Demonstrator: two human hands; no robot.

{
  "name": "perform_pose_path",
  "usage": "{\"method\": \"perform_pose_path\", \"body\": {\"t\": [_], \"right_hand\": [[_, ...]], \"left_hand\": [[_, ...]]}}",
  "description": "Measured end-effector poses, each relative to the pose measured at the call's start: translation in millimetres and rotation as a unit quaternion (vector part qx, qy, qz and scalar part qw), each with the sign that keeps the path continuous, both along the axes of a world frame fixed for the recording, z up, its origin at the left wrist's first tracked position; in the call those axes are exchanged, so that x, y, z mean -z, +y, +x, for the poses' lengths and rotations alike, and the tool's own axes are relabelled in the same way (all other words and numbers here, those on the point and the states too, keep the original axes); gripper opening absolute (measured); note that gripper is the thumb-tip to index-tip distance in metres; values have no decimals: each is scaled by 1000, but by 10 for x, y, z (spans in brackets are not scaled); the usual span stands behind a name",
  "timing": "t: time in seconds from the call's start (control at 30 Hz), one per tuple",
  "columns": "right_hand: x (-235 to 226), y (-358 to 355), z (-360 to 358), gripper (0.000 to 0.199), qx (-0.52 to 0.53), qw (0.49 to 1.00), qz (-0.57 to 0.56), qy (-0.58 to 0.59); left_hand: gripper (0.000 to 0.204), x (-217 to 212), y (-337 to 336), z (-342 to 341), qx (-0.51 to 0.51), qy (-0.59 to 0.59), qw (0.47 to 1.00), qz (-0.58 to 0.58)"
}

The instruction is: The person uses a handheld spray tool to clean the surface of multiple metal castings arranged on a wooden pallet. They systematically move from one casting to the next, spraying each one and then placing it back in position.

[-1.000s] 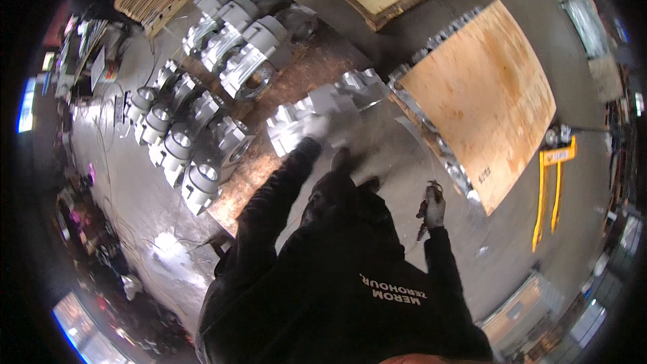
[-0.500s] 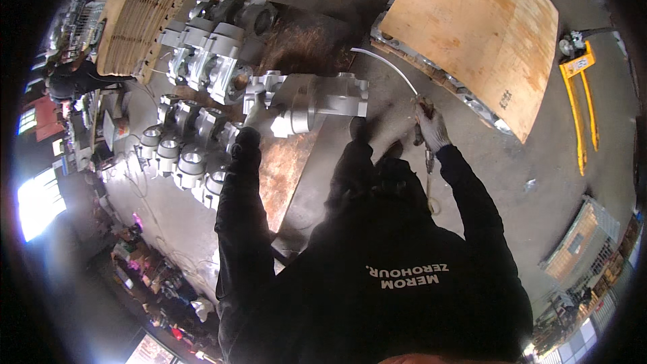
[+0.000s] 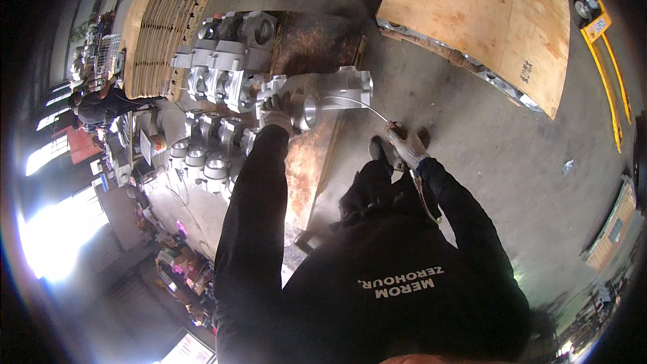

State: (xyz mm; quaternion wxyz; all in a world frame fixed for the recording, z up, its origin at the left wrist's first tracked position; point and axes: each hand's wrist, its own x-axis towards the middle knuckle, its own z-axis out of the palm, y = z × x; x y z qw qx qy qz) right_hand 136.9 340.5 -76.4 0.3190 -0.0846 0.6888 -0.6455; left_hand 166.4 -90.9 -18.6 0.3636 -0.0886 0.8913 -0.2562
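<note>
My gloved left hand (image 3: 275, 116) is closed on the near left end of a grey metal casting (image 3: 347, 87), beside its round opening. The casting lies on its side among similar parts. In my gloved right hand (image 3: 408, 148) is an air blow gun (image 3: 396, 129), held to the right of the casting. Its long, thin curved tube (image 3: 367, 106) reaches left to the casting, with the tip close to the round opening; whether it goes inside I cannot tell. An air hose (image 3: 426, 205) hangs below the gun.
Several grey castings (image 3: 214, 162) stand in rows at left, on a stained brown board (image 3: 304, 185). A plywood-covered pallet (image 3: 472, 27) lies at far right, with a yellow pallet jack (image 3: 612, 87) beyond. Stacked cardboard (image 3: 162, 47) and another person (image 3: 111, 104) are at far left.
My right hand has moved left, bringing the gun's tube from free air to the casting. My left hand has shifted slightly on the casting's end. The whole view has turned a little.
</note>
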Motion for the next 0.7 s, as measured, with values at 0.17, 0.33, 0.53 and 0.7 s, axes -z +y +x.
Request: {"method": "perform_pose_path", "body": {"t": [0.17,0.33,0.53,0.7], "right_hand": [[-591,29,-159,33,41,974,62,-216],[-284,-9,21,40,35,965,66,-249],[-498,-96,-34,40,5,950,104,-294],[-402,-148,7,30,106,988,8,-112]], "left_hand": [[134,-273,490,-355,2,-15,1000,9],[117,-434,557,-472,-16,-15,999,44],[102,-424,499,-394,3,12,999,31],[122,-566,732,-572,-51,-74,996,13]]}}
